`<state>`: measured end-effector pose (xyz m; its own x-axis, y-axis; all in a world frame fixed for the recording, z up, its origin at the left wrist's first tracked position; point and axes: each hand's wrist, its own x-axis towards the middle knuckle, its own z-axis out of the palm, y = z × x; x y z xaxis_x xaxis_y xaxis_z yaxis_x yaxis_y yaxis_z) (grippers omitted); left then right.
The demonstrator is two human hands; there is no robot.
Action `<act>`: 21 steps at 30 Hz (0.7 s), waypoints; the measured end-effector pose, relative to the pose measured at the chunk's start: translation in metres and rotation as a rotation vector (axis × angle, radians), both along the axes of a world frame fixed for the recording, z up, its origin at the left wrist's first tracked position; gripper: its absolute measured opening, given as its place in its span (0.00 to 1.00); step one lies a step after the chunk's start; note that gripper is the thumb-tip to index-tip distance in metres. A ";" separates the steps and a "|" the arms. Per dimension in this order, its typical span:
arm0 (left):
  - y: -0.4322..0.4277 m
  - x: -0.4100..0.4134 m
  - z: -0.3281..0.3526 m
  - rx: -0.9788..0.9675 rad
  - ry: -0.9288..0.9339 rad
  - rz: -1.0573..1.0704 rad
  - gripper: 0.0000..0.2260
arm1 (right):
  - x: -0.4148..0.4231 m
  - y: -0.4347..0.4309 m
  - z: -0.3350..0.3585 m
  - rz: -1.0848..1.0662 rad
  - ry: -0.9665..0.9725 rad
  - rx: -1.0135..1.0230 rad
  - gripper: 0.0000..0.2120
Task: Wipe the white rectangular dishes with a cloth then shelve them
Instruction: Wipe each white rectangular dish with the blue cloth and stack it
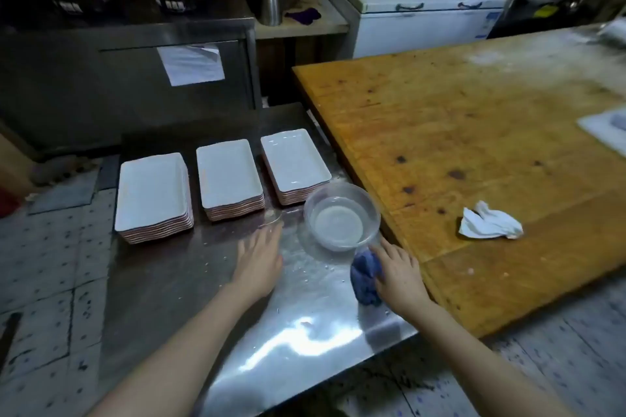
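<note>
At a steel table (305,332) in a working kitchen, a person stands ready to start on three stacks of white rectangular dishes. The left stack (150,193), middle stack (228,173) and right stack (294,159) sit side by side along the far part of the table, each with its long axis running from near to far and leaning slightly to the left.

All three lie beyond the hands and mostly to their left. The left hand (259,262) is the nearer one. It rests flat on the steel with fingers straight and holding nothing, its fingertips just short of the near ends of the middle and right stacks.

The right hand (399,276) grips a bunched blue cloth (365,279) at the table's right side. It sits just on the near side of a clear bowl (342,217) of water, which stands between it and the right stack.

The likely next move is for the free left hand to draw a top dish toward the cloth. A crumpled white tissue (489,222) lies on the wooden table (474,118) to the right.
</note>
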<state>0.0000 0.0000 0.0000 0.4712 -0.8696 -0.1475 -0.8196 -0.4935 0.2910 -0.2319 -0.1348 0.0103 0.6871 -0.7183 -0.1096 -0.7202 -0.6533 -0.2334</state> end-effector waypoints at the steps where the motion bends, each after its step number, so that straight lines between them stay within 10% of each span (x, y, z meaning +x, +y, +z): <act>1: 0.001 -0.001 -0.002 0.033 0.006 -0.001 0.27 | -0.002 0.001 -0.003 -0.006 0.032 0.017 0.28; 15: 0.017 0.014 -0.021 0.114 0.040 0.013 0.29 | 0.005 -0.003 -0.060 0.000 0.237 0.223 0.40; 21: 0.024 0.018 -0.030 0.139 0.065 0.021 0.27 | 0.009 -0.004 -0.060 0.037 0.115 0.148 0.30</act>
<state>0.0180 0.0240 -0.0297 0.4749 -0.8284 -0.2969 -0.7901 -0.5500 0.2706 -0.2231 -0.1385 -0.0501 0.6898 -0.6628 -0.2915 -0.7236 -0.6446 -0.2466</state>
